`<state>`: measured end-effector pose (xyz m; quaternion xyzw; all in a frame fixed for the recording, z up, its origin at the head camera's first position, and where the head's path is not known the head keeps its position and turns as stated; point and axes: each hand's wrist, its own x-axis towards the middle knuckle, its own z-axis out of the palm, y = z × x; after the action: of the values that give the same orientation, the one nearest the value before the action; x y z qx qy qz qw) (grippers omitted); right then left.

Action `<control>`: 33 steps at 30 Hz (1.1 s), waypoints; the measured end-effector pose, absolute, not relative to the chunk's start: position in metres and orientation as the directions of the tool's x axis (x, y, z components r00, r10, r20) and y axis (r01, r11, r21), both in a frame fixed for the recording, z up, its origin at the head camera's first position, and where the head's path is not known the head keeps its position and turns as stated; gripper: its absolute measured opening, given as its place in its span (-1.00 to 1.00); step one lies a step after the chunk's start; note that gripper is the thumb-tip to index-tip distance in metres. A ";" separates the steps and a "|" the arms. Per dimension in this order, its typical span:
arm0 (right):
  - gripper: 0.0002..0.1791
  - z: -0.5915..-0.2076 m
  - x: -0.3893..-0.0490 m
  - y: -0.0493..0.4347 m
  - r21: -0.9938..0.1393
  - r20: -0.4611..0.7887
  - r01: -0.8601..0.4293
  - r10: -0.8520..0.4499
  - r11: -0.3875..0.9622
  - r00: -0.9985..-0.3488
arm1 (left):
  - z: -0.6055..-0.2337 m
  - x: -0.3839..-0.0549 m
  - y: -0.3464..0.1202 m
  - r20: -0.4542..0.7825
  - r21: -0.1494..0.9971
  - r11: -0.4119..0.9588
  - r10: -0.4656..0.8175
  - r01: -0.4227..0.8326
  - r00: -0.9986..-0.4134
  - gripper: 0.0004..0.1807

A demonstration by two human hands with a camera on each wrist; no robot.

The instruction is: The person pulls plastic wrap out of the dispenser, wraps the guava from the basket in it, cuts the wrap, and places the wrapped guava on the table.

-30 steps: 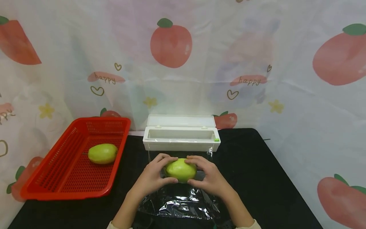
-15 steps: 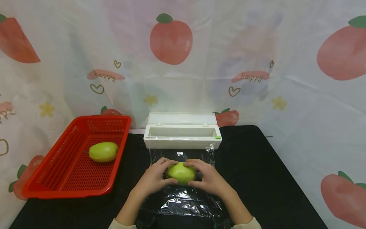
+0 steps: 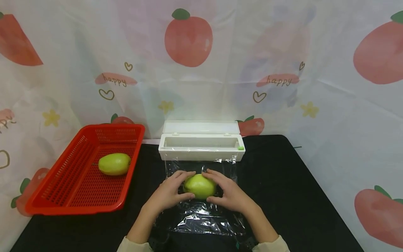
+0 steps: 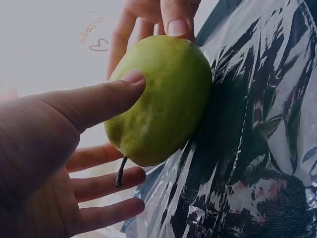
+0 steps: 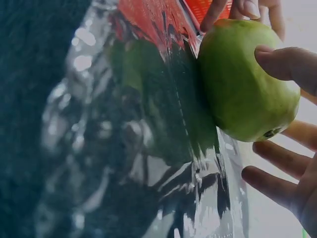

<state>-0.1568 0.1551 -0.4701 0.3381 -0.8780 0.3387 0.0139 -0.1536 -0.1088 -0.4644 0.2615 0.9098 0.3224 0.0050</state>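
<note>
A yellow-green pear lies on a sheet of clear plastic wrap on the table. My left hand holds its left end, thumb on the near side and fingers on the far side. The right hand grips the other end in the same way. In the left wrist view, a dark stem sticks out of the pear beside my left fingers. The right wrist view shows the pear's blossom end, with the right thumb on its skin and the lower fingers spread apart.
Behind the pear stands a white wrap dispenser, lid raised, a green slider at its right end; the wrap stretches from it. A red plastic basket at the left holds another pear. A printed curtain hangs behind the black-covered table.
Both hands and the pear have come slightly nearer to me, away from the dispenser, so more wrap shows between them. The head view has tilted down slightly. The grip stays much the same.
</note>
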 end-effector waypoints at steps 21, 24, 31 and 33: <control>-0.49 -0.428 -0.113 0.212 -0.299 0.357 -0.793 -0.709 0.530 -0.608 | -0.425 -0.086 -0.165 0.311 0.539 0.621 0.482 0.570 -0.819 -0.34; -0.65 -0.435 -0.103 0.215 -0.290 0.311 -0.828 -0.771 0.480 -0.555 | -0.439 -0.081 -0.167 0.219 0.508 0.635 0.558 0.582 -0.800 -0.40; -0.60 -0.454 -0.090 0.219 -0.279 0.143 -0.800 -0.801 0.532 -0.582 | -0.465 -0.079 -0.170 -0.034 0.491 0.691 0.625 0.532 -0.780 -0.49; -0.57 -0.458 -0.088 0.220 -0.283 0.099 -0.782 -0.794 0.555 -0.600 | -0.468 -0.080 -0.171 -0.094 0.492 0.711 0.617 0.502 -0.781 -0.49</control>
<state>-0.0880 0.2204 -0.4578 0.4470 -0.8816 0.1503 -0.0200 -0.0796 -0.1711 -0.4684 0.3055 0.9161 0.2265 0.1267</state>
